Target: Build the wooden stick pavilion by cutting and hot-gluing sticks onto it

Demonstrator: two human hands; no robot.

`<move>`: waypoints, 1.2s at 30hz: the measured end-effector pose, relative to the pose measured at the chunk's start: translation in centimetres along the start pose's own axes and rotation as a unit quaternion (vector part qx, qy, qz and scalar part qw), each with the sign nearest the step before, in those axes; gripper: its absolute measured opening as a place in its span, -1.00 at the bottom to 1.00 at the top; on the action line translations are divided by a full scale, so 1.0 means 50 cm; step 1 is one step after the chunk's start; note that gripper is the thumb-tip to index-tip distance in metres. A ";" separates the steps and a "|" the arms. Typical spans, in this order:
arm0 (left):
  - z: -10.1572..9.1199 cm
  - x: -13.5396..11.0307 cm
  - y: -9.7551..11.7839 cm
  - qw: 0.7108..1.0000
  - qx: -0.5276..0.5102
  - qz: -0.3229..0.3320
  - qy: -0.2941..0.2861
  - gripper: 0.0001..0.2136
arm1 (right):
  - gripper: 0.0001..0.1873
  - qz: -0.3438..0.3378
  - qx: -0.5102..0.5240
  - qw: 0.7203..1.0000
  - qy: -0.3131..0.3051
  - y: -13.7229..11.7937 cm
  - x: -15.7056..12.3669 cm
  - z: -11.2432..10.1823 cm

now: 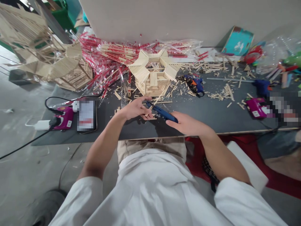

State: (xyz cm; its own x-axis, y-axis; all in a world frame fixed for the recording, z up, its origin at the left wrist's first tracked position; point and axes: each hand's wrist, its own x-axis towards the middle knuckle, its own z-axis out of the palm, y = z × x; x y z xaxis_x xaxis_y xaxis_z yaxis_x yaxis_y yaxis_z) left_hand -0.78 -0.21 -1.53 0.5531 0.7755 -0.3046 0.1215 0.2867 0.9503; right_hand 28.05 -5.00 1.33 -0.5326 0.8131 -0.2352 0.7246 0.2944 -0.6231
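Note:
My right hand (184, 123) is wrapped round the handles of dark blue pliers (163, 112), whose jaws point up and left toward my left hand. A thin wooden stick (156, 100) runs slantwise beside the jaws, and my left hand (134, 108) has its fingers curled round its lower end. Whether the jaws touch the stick is hard to make out. Just beyond my hands stands a lantern-like wooden stick model (154, 88) with flared slatted panels round an open top. Short stick offcuts lie under and about my left hand.
Red-and-clear wrappers (94, 62) with sticks lie behind the model. Larger stick models (68, 70) stand left. A phone (87, 116) and a purple power strip (66, 118) sit at left front. Blue glue guns (197, 84) and scattered offcuts (227, 92) are right, near another purple strip (256, 108).

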 end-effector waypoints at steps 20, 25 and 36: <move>-0.001 -0.002 0.014 0.999 0.025 -0.026 0.038 -0.24 | -0.41 0.067 -0.076 0.995 0.021 -0.020 0.025 0.014; 0.014 0.005 0.005 1.000 0.000 -0.022 0.005 -0.21 | -0.39 0.102 -0.054 0.993 0.020 -0.016 0.001 0.019; 0.017 0.013 0.041 0.992 0.059 -0.074 -0.080 -0.13 | -0.47 0.090 -0.037 0.992 0.075 -0.028 -0.054 0.057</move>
State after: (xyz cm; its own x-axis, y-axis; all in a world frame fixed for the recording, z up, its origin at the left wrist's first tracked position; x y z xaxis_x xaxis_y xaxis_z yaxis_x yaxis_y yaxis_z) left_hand 0.51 0.41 0.26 0.6441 0.6283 -0.4363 0.3012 0.3160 0.8997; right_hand 27.22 -9.02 0.72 -0.3237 0.9201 -0.2204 0.8350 0.1683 -0.5239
